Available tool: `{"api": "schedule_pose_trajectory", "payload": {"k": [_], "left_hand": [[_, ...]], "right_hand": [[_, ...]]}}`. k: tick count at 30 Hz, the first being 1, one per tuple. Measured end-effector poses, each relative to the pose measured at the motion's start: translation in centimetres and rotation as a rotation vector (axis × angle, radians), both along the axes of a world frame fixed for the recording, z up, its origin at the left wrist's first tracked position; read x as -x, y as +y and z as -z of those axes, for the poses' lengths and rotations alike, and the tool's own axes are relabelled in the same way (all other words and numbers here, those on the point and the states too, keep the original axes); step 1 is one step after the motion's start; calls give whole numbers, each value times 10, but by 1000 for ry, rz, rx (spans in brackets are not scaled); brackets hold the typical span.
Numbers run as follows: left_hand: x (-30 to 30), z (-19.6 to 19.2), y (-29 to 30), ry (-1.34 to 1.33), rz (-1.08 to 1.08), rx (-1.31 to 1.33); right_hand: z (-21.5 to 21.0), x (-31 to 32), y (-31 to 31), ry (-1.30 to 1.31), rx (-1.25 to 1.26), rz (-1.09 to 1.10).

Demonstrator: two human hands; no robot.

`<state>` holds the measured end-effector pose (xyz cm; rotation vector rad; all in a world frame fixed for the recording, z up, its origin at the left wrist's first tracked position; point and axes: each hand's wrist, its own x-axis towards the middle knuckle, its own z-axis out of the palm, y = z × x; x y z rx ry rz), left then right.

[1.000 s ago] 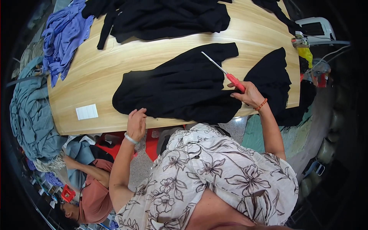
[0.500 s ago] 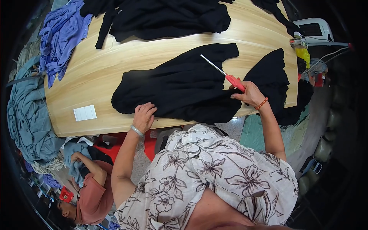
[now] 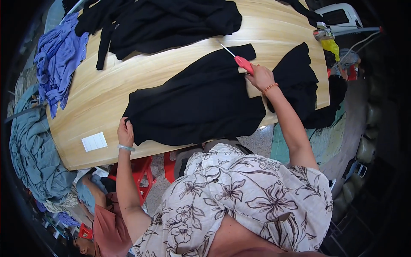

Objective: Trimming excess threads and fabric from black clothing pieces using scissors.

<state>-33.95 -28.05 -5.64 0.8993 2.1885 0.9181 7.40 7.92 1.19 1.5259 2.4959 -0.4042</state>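
A black knit sweater (image 3: pixel 192 103) lies spread flat across the near part of the wooden table (image 3: pixel 107 81). At its left end my left hand (image 3: pixel 125 130) pinches the edge, thumb and fingers closed on the cloth. My right hand (image 3: pixel 260 78) is wrapped round a red-handled tool (image 3: pixel 245 64) with a long thin metal shaft; its exact kind I cannot make out. The shaft points up and left, over the table beyond the sweater's far edge. My right hand is above the sweater's right end, near a sleeve.
More black garments lie at the far side (image 3: pixel 171 25) and at the right (image 3: pixel 295 81). Purple clothing (image 3: pixel 62 64) hangs over the left edge, beside a grey-blue heap (image 3: pixel 38 145). A white paper (image 3: pixel 94 141) rests at the near left. Another person (image 3: pixel 111 225) sits below left.
My left hand has moved left and gripped the sweater's end, which now lies straighter and flatter. My right hand has moved up and left with the red-handled tool.
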Motion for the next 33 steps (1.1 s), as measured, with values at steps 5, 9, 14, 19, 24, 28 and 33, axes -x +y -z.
{"api": "schedule_pose_trajectory", "payload": {"k": [5,9,14,19,24,28,33], "left_hand": [[-54,-5,49,699,103,-121],[-160,-41,123,453,470,-409],[-252,-9,201,479,865,-417],[-265,34,228,601,943,-286],[-269,41,228,600,919,-321],[-270,41,227,607,914,-297],[-272,49,229,607,940,-271]], "right_hand": [[5,-39,5,-61,-86,105],[-10,-69,-26,94,-138,152],[-26,-90,-57,187,47,142],[-36,-105,-67,20,163,-33],[-39,-103,-67,28,303,-20],[-54,-56,-70,40,323,-149],[-40,6,-77,130,320,-322]]}}
